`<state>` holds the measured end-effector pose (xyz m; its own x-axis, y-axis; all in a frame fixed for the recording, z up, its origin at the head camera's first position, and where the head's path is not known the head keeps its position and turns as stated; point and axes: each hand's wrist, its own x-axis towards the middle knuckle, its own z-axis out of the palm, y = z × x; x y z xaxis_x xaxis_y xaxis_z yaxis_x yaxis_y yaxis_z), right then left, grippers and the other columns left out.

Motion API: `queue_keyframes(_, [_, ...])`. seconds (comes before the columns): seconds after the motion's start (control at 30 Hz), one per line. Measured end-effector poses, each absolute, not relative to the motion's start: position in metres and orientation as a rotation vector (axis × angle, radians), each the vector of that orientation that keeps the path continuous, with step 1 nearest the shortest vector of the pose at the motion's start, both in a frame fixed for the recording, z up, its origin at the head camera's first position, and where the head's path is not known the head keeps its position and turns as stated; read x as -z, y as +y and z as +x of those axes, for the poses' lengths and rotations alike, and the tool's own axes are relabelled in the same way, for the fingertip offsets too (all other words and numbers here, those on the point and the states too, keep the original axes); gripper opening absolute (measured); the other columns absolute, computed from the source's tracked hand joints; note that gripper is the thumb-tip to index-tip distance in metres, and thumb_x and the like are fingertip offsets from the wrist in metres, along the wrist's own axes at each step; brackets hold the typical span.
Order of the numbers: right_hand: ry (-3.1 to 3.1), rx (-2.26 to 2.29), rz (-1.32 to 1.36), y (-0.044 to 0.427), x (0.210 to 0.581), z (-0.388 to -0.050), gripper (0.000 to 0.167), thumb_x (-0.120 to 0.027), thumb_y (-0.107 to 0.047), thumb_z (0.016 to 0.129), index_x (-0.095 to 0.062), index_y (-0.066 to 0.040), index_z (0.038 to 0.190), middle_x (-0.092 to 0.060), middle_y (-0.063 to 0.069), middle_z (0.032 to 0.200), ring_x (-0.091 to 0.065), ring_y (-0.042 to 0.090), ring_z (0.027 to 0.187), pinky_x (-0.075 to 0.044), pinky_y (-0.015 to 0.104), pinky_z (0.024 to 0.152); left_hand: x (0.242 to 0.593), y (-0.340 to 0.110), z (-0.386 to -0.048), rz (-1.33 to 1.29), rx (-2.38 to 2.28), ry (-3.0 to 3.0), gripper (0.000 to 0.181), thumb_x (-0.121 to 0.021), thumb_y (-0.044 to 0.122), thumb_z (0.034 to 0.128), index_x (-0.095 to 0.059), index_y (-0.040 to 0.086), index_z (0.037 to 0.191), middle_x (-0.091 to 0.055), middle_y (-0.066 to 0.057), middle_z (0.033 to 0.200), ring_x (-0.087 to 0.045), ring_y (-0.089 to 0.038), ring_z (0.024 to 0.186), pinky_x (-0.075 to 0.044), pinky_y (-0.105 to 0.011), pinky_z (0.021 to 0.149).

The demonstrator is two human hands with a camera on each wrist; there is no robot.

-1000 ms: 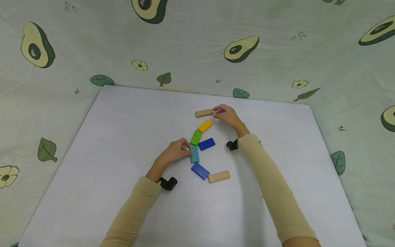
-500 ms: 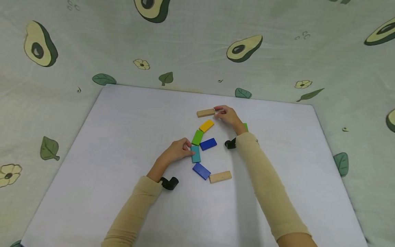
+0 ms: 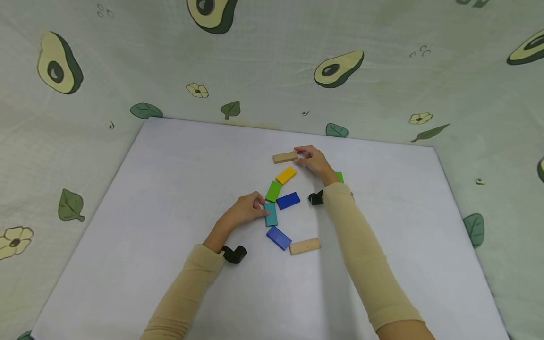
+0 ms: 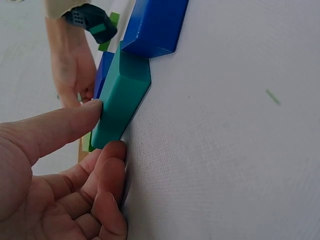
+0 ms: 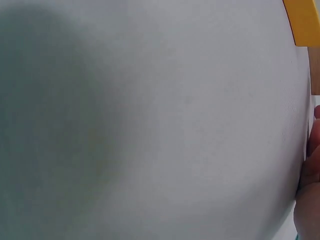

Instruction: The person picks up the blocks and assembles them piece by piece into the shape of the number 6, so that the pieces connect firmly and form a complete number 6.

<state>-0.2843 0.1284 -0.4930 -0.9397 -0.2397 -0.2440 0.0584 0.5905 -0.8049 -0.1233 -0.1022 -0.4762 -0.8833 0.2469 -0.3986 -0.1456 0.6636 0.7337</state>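
In the head view, flat coloured blocks form a curve on the white table. My left hand (image 3: 245, 208) pinches the teal block (image 3: 271, 215) at the curve's left side. The left wrist view shows my thumb on the teal block's (image 4: 125, 90) face and the fingertips at its near end. At the far end of the curve, my right hand (image 3: 314, 162) holds the right end of a wooden block (image 3: 284, 157) between thumb and fingers. In the right wrist view only part of that hand (image 5: 310, 165) shows at the right edge.
A yellow block (image 3: 286, 175) and a green block (image 3: 274, 191) lie between the two held blocks. Inside the curve is a dark blue block (image 3: 288, 200). Nearer lie a blue block (image 3: 278, 238) and another wooden block (image 3: 305, 246). Another green block (image 3: 339, 176) is partly behind the right wrist.
My right hand has closed in slightly on the wooden block's end, and the right forearm has swung a little left. The left hand stays at the teal block. The view has shifted slightly.
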Motion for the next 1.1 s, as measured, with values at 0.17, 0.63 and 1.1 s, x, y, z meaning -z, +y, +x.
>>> queue_keyframes(0.17, [2.538, 1.219, -0.227, 0.1259, 0.4926, -0.2842, 0.041, -0.064, -0.018, 0.088, -0.056, -0.011, 0.128, -0.045, 0.010, 0.125, -0.039, 0.025, 0.102, -0.032, 0.035, 0.087, 0.4775, -0.1013, -0.1238, 0.076, -1.115, 2.413, 0.032, -0.069, 0.025, 0.0832, -0.055, 0.007, 0.106, -0.052, -0.003, 0.076, -0.045, -0.014, 0.066, -0.036, -0.023, 0.058])
queue_keyframes(0.63, [2.569, 1.177, -0.249, 0.1268, 0.4936, -0.2812, 0.035, -0.064, -0.021, 0.088, -0.059, -0.009, 0.120, -0.044, 0.011, 0.126, -0.039, 0.026, 0.102, -0.033, 0.036, 0.089, 0.4786, -0.1014, -0.1238, 0.077, -1.125, 2.419, 0.032, -0.069, 0.024, 0.0829, -0.055, 0.007, 0.105, -0.052, -0.003, 0.075, -0.045, -0.014, 0.065, -0.035, -0.023, 0.057])
queue_keyframes(1.1, [2.581, 1.157, -0.199, 0.1287, 0.4928, -0.2773, 0.035, -0.064, -0.022, 0.088, -0.059, -0.007, 0.120, -0.047, 0.012, 0.120, -0.041, 0.026, 0.103, -0.035, 0.037, 0.091, 0.4751, -0.1012, -0.1225, 0.060, -1.124, 2.415, 0.032, -0.069, 0.025, 0.0832, -0.056, 0.006, 0.106, -0.052, -0.003, 0.076, -0.045, -0.015, 0.066, -0.035, -0.023, 0.058])
